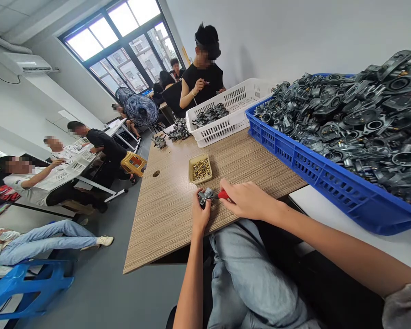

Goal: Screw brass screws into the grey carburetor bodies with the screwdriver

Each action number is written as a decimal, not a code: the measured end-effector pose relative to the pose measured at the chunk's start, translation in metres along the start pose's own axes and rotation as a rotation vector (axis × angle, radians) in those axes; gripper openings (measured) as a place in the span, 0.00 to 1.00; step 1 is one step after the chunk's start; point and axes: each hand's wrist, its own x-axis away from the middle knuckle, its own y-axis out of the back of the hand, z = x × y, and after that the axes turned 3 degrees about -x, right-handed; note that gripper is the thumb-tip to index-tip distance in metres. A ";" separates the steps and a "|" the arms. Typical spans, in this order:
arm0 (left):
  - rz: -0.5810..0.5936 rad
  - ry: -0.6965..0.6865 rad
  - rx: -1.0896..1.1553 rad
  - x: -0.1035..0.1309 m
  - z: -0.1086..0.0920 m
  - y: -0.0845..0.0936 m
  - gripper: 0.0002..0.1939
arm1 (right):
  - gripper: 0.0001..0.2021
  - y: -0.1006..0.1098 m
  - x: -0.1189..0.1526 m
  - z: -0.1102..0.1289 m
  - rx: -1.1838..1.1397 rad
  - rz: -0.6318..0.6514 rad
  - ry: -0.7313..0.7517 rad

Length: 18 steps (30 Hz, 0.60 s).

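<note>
Near the front edge of the wooden table, my left hand [201, 211] grips a small grey metal part [206, 195]. My right hand [244, 199] is closed round the red handle of a tool [223, 195], whose far end meets the metal part. Just beyond my hands sits a cream tray [190, 172] holding many small brass-coloured pieces [201, 169]. Where exactly the tool's tip touches is too small to tell.
A blue crate [281, 148] heaped with metal parts stands at the right. White baskets [205, 137] and loose metal parts [179, 130] lie at the table's far end, with a person [202, 75] behind them. A round hole [156, 173] pierces the tabletop.
</note>
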 end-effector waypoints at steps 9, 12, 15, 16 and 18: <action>-0.003 -0.005 0.016 0.000 0.001 -0.001 0.22 | 0.16 0.001 -0.003 0.001 0.072 0.011 -0.100; -0.003 -0.003 0.009 0.000 0.000 0.000 0.22 | 0.18 0.001 -0.003 0.001 0.077 0.007 -0.124; -0.001 0.002 0.004 0.000 -0.001 0.000 0.22 | 0.19 0.000 -0.003 0.001 0.076 0.001 -0.140; -0.001 0.002 0.002 0.000 -0.001 0.000 0.22 | 0.20 0.000 -0.003 0.001 0.076 -0.001 -0.145; -0.002 0.003 0.001 0.000 -0.002 0.001 0.22 | 0.20 -0.001 -0.004 0.000 0.073 -0.003 -0.155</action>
